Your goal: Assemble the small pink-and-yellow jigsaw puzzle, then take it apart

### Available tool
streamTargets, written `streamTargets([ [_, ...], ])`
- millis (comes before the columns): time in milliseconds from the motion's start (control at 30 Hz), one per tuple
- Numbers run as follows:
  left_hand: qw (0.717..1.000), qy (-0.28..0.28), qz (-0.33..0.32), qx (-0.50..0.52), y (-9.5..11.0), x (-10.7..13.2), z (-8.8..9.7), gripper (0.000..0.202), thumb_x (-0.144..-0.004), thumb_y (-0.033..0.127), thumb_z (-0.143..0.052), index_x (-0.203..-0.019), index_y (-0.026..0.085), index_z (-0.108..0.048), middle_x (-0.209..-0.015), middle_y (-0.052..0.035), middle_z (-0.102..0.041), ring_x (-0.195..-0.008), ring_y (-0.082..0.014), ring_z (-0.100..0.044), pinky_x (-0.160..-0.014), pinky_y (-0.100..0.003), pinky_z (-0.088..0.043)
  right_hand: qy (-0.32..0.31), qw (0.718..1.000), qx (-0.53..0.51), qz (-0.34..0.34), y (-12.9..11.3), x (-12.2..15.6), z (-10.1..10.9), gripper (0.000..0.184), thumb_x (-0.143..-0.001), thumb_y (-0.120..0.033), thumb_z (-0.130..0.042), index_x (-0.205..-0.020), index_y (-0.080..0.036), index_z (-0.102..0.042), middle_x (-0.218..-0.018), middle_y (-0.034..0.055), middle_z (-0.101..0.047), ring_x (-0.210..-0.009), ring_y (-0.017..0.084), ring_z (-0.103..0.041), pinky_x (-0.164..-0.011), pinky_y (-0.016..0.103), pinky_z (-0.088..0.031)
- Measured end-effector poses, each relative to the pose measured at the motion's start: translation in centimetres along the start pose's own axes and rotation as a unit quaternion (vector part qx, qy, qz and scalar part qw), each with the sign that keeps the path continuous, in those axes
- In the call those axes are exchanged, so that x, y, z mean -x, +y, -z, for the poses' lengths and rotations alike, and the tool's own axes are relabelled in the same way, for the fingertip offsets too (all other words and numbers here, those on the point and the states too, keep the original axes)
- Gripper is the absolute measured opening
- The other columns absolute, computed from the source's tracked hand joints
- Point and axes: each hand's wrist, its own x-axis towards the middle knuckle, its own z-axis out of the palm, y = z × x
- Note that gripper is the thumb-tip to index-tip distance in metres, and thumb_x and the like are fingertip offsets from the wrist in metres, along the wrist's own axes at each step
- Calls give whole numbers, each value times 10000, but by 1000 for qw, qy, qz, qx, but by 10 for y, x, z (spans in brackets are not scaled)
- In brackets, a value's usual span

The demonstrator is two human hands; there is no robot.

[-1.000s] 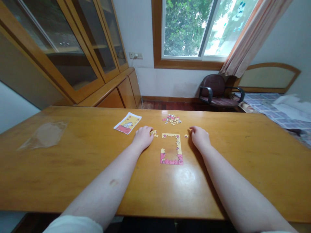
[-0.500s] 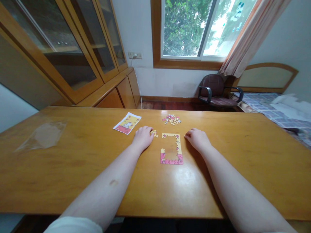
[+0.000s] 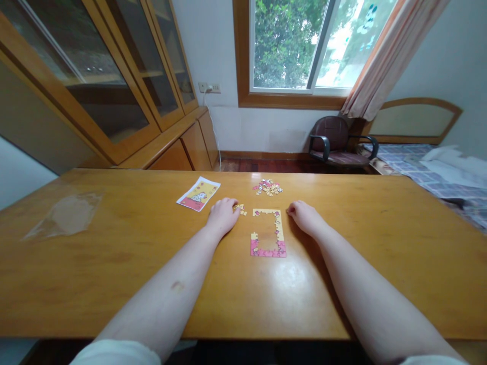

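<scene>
Both hands, the left hand point(image 3: 222, 215) and right hand point(image 3: 304, 217), were laid open and palm-down beside the puzzle frame point(image 3: 268, 233) mid-bench point(image 3: 114, 263); a careless nudge could have broken its joined border.

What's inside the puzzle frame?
Inside the puzzle frame only bare table shows; no pieces fill it, and its left edge is still partly missing. The loose pieces lie beyond it. Whatever sits under the hands beside it cannot be seen.

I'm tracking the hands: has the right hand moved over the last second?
Yes. The right hand slid left toward the puzzle frame; its fingertips now lie by the frame's top right corner.
</scene>
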Motion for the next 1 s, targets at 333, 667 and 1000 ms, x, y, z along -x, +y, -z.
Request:
streamTargets([
  [333,1000,12,0,3,-4,-2,-4,316,-875,346,-473,-1108,203,-633,-1141,-87,-652,-1082,-260,-583,-971,-396,-443,26,998,32,-53,-1,-1,2,211,-871,-331,-569,-967,-197,-701,-1058,92,-659,-932,221,-616,-792,304,-418],
  [667,1000,8,1,10,-2,0,-3,315,-873,346,-481,-1109,203,-634,-1154,-91,-648,-1099,-254,-576,-986,-391,-433,-26,1000,-9,-12,-3,-2,0,83,-855,-192,-581,-872,-169,-659,-1003,84,-641,-963,185,-587,-851,280,-416],
  [1000,1000,9,-3,15,-3,-1,-2,309,-865,339,-486,-1098,206,-638,-1154,-82,-650,-1090,-251,-580,-979,-386,-440,-6,999,-41,-18,4,-5,-4,157,-832,-260,-644,-970,-204,-693,-1035,69,-632,-903,165,-610,-837,260,-434],
])
